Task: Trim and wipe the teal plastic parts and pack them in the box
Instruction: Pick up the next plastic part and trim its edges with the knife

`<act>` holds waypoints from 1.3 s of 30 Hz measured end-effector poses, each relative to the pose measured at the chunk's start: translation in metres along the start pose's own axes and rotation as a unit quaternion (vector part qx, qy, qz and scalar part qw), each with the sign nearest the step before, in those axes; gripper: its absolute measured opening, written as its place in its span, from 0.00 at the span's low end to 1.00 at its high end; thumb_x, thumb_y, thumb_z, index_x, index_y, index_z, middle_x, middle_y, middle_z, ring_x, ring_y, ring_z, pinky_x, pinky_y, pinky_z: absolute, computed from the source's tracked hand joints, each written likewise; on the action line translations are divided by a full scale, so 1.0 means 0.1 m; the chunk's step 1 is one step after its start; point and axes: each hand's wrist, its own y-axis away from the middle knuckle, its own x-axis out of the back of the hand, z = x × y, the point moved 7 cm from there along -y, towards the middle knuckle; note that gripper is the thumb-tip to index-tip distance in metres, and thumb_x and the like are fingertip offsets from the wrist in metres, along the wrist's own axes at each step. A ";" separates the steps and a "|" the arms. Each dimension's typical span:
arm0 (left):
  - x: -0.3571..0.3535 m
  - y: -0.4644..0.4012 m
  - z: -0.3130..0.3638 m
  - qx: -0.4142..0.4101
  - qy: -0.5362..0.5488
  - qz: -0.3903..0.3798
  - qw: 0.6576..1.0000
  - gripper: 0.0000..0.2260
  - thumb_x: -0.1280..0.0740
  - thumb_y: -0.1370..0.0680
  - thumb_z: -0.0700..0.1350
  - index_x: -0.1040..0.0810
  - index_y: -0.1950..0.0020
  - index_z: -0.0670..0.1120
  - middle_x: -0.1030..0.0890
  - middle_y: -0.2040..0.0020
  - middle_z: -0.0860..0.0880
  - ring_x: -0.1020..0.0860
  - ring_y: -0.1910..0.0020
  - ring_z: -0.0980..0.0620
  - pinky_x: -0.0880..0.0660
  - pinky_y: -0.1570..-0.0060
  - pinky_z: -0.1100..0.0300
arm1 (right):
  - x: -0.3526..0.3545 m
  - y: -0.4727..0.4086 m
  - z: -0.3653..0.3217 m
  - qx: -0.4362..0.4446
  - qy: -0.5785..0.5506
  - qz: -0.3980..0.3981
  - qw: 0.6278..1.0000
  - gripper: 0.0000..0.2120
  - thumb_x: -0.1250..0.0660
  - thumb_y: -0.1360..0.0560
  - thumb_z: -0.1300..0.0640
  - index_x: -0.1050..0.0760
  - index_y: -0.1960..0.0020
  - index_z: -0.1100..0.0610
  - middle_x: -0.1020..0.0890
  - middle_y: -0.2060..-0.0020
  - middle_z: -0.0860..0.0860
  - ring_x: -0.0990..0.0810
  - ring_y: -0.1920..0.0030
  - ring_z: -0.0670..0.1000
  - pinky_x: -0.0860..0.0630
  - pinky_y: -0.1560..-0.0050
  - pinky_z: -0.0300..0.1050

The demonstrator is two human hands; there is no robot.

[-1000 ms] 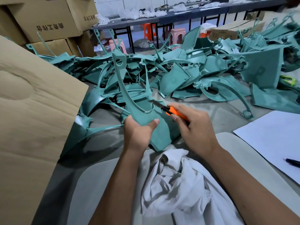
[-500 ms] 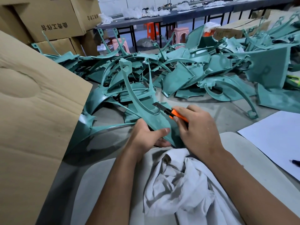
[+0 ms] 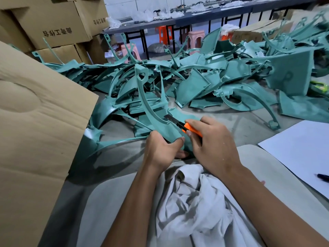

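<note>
A curved teal plastic part [image 3: 147, 104] with a long arm ending in a looped tab stands upright in front of me. My left hand [image 3: 160, 148] grips its wide lower end, thumb on the face. My right hand [image 3: 211, 145] holds an orange utility knife [image 3: 188, 128], whose dark blade lies against the part's inner edge. A crumpled white cloth [image 3: 192, 207] lies just below both hands. A big heap of teal parts [image 3: 222, 75] covers the table behind. The cardboard box flap [image 3: 35, 131] rises at the left.
White paper [image 3: 299, 150] with a dark pen [image 3: 323, 176] lies at the right. Stacked cardboard cartons [image 3: 53, 25] stand at the back left. A dark bench [image 3: 195, 16] and plastic stools [image 3: 195, 39] are behind the pile. A grey mat [image 3: 106, 202] lies beneath the cloth.
My left hand has shifted its grip lower on the part, and the part has tilted and dropped toward the table. The knife stays against its edge.
</note>
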 end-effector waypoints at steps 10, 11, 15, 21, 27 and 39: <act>0.09 0.03 0.13 -0.092 -0.074 0.121 0.986 0.08 0.24 0.27 0.37 0.19 0.65 0.44 0.18 0.70 0.56 0.23 0.72 0.68 0.30 0.72 0.72 | -0.11 0.01 -0.05 -0.015 -0.088 -0.012 0.996 0.05 0.32 0.21 0.56 0.17 0.52 0.53 0.25 0.65 0.48 0.25 0.61 0.51 0.26 0.58 0.54; 0.09 0.03 0.13 -0.092 -0.073 0.130 0.985 0.09 0.24 0.27 0.37 0.19 0.66 0.45 0.19 0.70 0.57 0.24 0.73 0.69 0.32 0.73 0.74 | -0.12 0.01 -0.05 -0.015 -0.094 -0.013 0.995 0.05 0.32 0.21 0.56 0.17 0.52 0.52 0.25 0.65 0.48 0.25 0.61 0.51 0.26 0.58 0.54; 0.10 0.02 0.10 -0.103 -0.074 0.133 0.983 0.07 0.23 0.27 0.38 0.18 0.64 0.43 0.17 0.68 0.54 0.23 0.71 0.66 0.27 0.70 0.67 | -0.12 0.01 -0.06 -0.002 -0.090 -0.023 0.996 0.06 0.33 0.20 0.56 0.17 0.51 0.52 0.25 0.64 0.47 0.25 0.62 0.51 0.26 0.59 0.53; 0.08 -0.03 -0.06 -0.031 0.050 0.082 0.995 0.05 0.27 0.25 0.32 0.15 0.54 0.40 0.13 0.59 0.43 0.14 0.62 0.42 0.16 0.61 0.43 | -0.07 -0.01 -0.01 0.026 -0.082 -0.042 0.995 0.05 0.32 0.20 0.57 0.16 0.48 0.53 0.25 0.63 0.45 0.26 0.61 0.48 0.29 0.61 0.46; 0.08 -0.07 -0.13 0.002 0.086 0.070 0.994 0.06 0.28 0.23 0.31 0.16 0.51 0.41 0.13 0.57 0.44 0.14 0.65 0.44 0.16 0.59 0.48 | -0.03 -0.01 0.04 0.011 -0.107 0.022 0.994 0.08 0.31 0.21 0.58 0.16 0.44 0.53 0.23 0.62 0.47 0.24 0.61 0.49 0.26 0.60 0.49; 0.08 -0.02 -0.04 -0.012 0.015 0.072 0.997 0.01 0.26 0.25 0.36 0.15 0.55 0.40 0.13 0.61 0.45 0.13 0.65 0.45 0.15 0.61 0.43 | -0.08 0.00 -0.05 0.022 -0.012 0.004 1.000 0.08 0.35 0.19 0.53 0.19 0.44 0.53 0.24 0.59 0.49 0.24 0.60 0.55 0.24 0.61 0.54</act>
